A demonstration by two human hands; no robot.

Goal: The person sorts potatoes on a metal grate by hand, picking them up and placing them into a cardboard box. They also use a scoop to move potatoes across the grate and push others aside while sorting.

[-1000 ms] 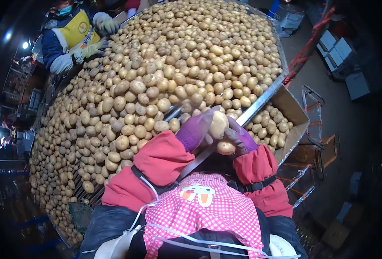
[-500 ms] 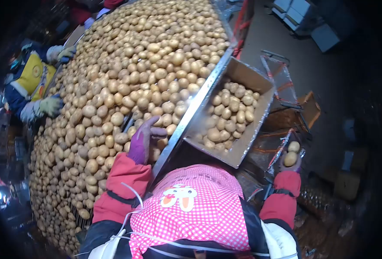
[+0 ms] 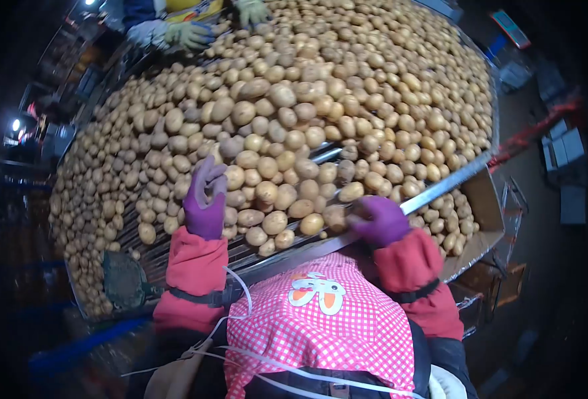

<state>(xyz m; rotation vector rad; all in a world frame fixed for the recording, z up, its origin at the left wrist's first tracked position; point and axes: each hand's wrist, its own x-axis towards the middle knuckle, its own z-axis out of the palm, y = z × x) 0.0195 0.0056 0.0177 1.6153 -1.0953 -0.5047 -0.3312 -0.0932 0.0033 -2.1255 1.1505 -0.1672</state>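
Note:
Loose potatoes (image 3: 287,133) cover a large slatted sorting table (image 3: 164,259) in front of me. My left hand (image 3: 206,199), in a purple glove, is over the near part of the heap. Its fingers are bent but apart, with the fingertips right at the potatoes and no potato held. My right hand (image 3: 380,223), gloved alike, reaches over the table's metal edge (image 3: 447,183). Motion smears its fingers, which are close to a brownish potato (image 3: 334,218); I cannot tell whether they grip it.
A cardboard box (image 3: 483,206) holding potatoes stands against the table's right side. Across the heap are a co-worker's gloved hands (image 3: 191,35). A dark green scoop-like object (image 3: 124,279) lies at the near left. Metal-framed carts and more boxes stand on the right.
My view has turned left. My right hand, which held two potatoes out at the right, is now over the table edge without them in sight. My left hand remains over the heap.

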